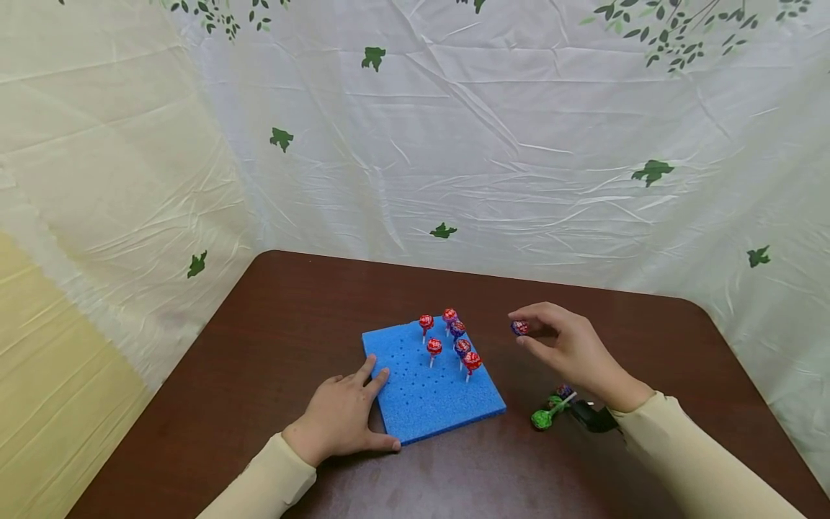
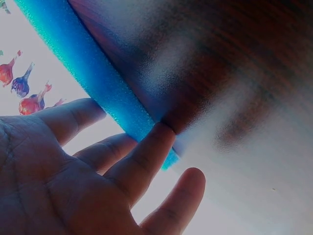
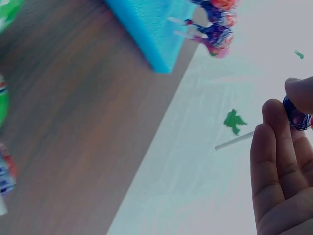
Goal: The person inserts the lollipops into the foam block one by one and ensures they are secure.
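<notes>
Near left, the left hand [image 1: 346, 414] spreads against the blue foam board [image 1: 434, 393]; light bracing could let it slide. Farther off, right of the board, the right hand [image 1: 573, 346] pinches a lollipop [image 1: 519, 328] by its head, so its stick [image 3: 234, 140] might swivel.

A blue, square foam board [image 1: 436, 404] lies near the middle of a dark brown, round-cornered desk [image 1: 311, 324], with a white fabric curtain [image 1: 493, 166] behind. Six red and purple, wrapped, ball-shaped lollipops [image 1: 434, 347] stand in the board, four along its right edge, two to their left. The left grip [image 1: 340, 416] is at the board's left edge. Right of the board, the right grip [image 1: 570, 346] holds a purple, wrapped, ball-shaped lollipop [image 1: 519, 328]. Before it, loose wrapped lollipops [image 1: 542, 419] lie together, perhaps three, though they overlap.
</notes>
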`<state>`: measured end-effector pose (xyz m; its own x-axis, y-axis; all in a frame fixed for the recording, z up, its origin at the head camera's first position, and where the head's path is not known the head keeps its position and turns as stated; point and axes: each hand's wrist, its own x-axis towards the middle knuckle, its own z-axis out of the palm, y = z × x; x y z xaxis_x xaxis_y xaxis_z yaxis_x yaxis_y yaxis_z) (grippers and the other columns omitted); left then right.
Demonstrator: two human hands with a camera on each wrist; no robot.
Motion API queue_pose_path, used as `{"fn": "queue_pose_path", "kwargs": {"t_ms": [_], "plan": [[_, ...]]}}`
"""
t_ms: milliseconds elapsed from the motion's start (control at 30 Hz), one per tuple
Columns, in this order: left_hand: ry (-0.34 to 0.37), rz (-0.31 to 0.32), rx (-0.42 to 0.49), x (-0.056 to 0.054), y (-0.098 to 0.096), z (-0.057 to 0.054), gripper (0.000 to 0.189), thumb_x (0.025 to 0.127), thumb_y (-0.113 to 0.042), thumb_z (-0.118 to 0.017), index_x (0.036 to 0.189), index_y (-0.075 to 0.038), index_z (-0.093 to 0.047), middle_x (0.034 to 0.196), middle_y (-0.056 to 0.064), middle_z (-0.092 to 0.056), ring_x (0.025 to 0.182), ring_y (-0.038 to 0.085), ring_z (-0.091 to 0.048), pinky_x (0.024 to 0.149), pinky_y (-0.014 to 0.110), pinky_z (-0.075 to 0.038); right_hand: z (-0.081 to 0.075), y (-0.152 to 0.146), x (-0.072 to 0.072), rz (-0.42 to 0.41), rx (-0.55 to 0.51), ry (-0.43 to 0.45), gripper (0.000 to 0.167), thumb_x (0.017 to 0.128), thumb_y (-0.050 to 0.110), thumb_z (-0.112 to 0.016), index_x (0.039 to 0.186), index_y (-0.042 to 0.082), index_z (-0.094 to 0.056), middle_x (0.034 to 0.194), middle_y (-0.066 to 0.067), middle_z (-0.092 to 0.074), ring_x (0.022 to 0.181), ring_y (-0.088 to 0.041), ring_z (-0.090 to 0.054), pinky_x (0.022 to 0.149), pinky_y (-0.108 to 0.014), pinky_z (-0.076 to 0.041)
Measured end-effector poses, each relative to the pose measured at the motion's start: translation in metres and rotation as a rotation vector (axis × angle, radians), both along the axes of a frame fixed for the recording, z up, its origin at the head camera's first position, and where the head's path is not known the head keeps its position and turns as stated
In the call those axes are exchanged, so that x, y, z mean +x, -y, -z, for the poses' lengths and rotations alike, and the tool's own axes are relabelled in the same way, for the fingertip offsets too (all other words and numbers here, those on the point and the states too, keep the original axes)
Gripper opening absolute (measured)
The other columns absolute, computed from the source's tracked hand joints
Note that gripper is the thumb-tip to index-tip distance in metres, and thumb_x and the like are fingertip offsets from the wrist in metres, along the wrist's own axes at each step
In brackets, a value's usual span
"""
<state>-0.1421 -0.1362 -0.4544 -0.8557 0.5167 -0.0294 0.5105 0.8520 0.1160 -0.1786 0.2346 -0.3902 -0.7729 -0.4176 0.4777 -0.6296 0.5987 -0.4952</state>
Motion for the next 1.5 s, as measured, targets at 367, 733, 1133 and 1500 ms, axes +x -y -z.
{"fn": "queue_pose_path", "kwargs": {"t_ms": [367,733,1133,1500], "plan": [[-0.008,0.004,0.000,0.000,0.002,0.001,0.111,0.069,-0.085,-0.063,0.150,-0.011,-0.047,0.156,0.020,-0.035,0.122,0.037,-0.058,0.098,0.052,-0.045,-0.025,0.033,-0.010,-0.071,-0.048,0.023,0.043,0.083,-0.003,-0.079,0.122,0.011,-0.067,0.112,0.002,-0.067,0.091,-0.012,-0.068,0.078,-0.035,-0.057],[0.007,0.002,0.004,0.001,0.001,-0.002,0.111,0.069,-0.084,-0.063,0.150,-0.010,-0.046,0.156,0.020,-0.035,0.123,0.038,-0.057,0.098,0.054,-0.045,-0.037,0.078,-0.014,-0.168,-0.064,0.123,0.040,0.088,0.001,-0.075,0.126,0.010,-0.066,0.115,0.002,-0.067,0.096,-0.013,-0.068,0.080,-0.031,-0.056],[-0.001,0.008,0.008,0.001,0.001,-0.002,0.111,0.069,-0.085,-0.063,0.150,-0.010,-0.047,0.156,0.020,-0.036,0.121,0.038,-0.058,0.098,0.054,-0.046,-0.026,0.124,-0.011,-0.169,-0.036,0.260,0.037,0.091,0.008,-0.074,0.126,0.015,-0.067,0.108,0.004,-0.070,0.084,-0.008,-0.069,0.070,-0.028,-0.057],[-0.019,0.017,0.007,-0.002,0.002,0.000,0.111,0.070,-0.085,-0.061,0.150,-0.011,-0.047,0.155,0.020,-0.036,0.123,0.035,-0.058,0.098,0.052,-0.046,-0.008,0.153,-0.008,-0.092,-0.010,0.309,0.033,0.092,0.014,-0.074,0.125,0.012,-0.067,0.109,0.004,-0.070,0.087,-0.008,-0.068,0.074,-0.026,-0.056]]}}
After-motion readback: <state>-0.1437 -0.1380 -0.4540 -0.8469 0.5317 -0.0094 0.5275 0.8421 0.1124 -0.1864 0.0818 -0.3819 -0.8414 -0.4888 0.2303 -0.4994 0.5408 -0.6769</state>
